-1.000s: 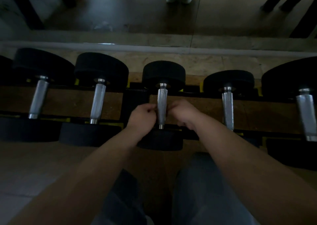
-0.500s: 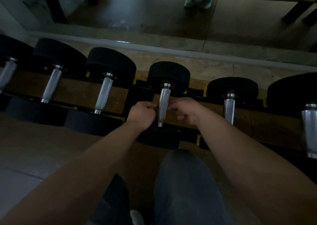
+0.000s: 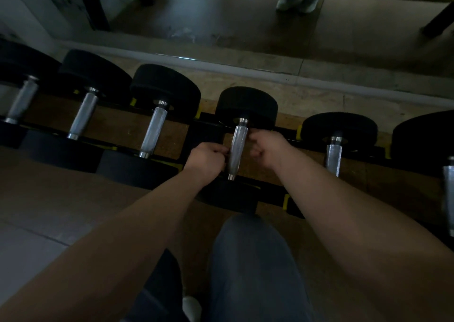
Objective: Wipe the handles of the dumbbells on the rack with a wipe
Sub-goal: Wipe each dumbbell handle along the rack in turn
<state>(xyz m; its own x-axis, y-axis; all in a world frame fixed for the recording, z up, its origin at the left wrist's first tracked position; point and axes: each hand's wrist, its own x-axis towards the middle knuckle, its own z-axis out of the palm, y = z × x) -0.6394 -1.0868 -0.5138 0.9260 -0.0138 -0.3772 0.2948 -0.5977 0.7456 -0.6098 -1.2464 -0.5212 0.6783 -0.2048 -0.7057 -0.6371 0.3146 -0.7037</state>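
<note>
The scene is dim. A row of black-headed dumbbells with metal handles lies on the rack (image 3: 290, 206). My hands flank the handle of the middle dumbbell (image 3: 237, 147). My left hand (image 3: 208, 159) is a closed fist pressed to the handle's lower left side. My right hand (image 3: 267, 147) has curled fingers pinched against its upper right side. The wipe seems to lie around the handle between my hands, but the dim light hides its edges.
More dumbbell handles lie to the left (image 3: 153, 130), (image 3: 83, 115) and to the right (image 3: 333, 153). My knees in grey trousers (image 3: 255, 260) are just below the rack. Beyond the rack is a mirror base strip (image 3: 221, 64), and someone's shoes (image 3: 297, 2) are in the mirror.
The view has shifted, so the rack now sits further right and lower. My right hand has moved up the handle, while my left hand stays low on it.
</note>
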